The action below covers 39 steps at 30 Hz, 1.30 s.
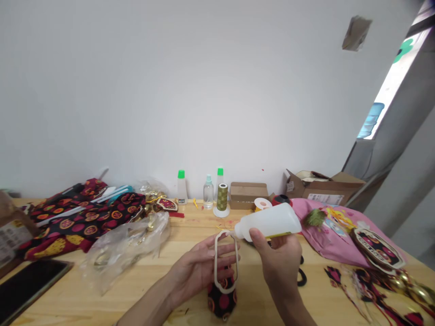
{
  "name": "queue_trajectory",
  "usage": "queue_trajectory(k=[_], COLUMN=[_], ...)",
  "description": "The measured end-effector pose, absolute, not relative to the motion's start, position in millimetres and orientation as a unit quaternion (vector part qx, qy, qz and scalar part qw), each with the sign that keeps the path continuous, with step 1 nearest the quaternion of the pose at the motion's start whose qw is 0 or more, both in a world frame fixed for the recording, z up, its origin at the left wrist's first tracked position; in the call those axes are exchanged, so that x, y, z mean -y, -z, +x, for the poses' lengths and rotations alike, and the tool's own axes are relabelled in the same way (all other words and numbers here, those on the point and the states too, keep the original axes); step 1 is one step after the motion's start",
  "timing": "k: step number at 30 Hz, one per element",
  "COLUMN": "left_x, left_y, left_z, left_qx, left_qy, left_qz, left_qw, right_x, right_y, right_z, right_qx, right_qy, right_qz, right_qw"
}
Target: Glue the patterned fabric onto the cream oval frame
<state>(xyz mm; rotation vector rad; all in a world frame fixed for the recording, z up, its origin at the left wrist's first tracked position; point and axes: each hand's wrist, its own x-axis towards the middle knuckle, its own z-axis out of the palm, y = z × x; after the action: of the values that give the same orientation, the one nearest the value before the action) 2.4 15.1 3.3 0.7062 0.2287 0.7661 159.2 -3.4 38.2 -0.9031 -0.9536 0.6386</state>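
Head view: left hand (193, 267) holds a pale frame (215, 262), right hand (282, 258) grips a bottle (272, 219) tipped at its rim; coating looks unfinished from here.

Head cam, fwd/down twd wall (217, 90), close abv tabletop (192, 228)

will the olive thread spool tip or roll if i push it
The olive thread spool might tip if pushed near its top, being tall and narrow; its wider white base probably steadies it. Once over, its round body would likely roll.
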Motion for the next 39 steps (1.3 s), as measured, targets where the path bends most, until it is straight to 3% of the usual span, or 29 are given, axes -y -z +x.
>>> queue_trajectory(k=[39], left_x=[-10.5], left_y=[-6.1], left_z=[3.0], left_qx=[-0.12], left_qy=[-0.357], left_qz=[0.341], left_qw=[0.862], right_x=[3.4], right_y=[-38.8], right_z=[163.2], right_qx=[0.475], right_qy=[-0.236], right_qz=[-0.464], right_qw=[0.709])
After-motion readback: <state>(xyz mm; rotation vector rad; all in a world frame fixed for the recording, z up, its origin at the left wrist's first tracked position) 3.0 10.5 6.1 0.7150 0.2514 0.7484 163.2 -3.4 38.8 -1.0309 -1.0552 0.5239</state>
